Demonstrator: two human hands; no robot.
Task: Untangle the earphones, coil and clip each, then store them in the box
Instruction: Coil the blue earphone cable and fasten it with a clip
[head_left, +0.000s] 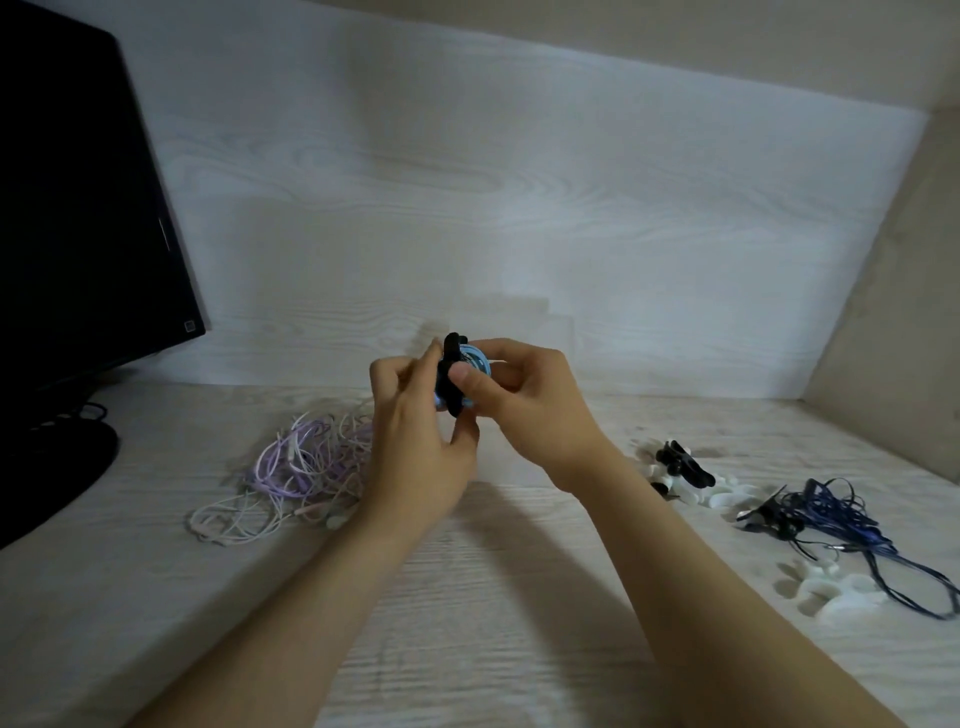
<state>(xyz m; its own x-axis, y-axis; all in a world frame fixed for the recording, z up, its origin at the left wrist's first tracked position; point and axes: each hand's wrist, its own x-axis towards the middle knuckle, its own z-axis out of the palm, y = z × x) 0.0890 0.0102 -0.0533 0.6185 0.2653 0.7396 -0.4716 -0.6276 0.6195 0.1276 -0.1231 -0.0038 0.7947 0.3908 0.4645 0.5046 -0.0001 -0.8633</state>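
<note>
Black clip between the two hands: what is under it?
The black clip sits over a light-blue earphone coil that the right hand grips while the left hand pinches the clip. Their fingers cover most of the coil, so its earbuds and plug cannot be seen.

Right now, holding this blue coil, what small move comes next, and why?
Probably press the black clip fully shut around the blue coil: your left hand pinches the clip, your right hand holds the coil, and the clip already lies across it.
</note>
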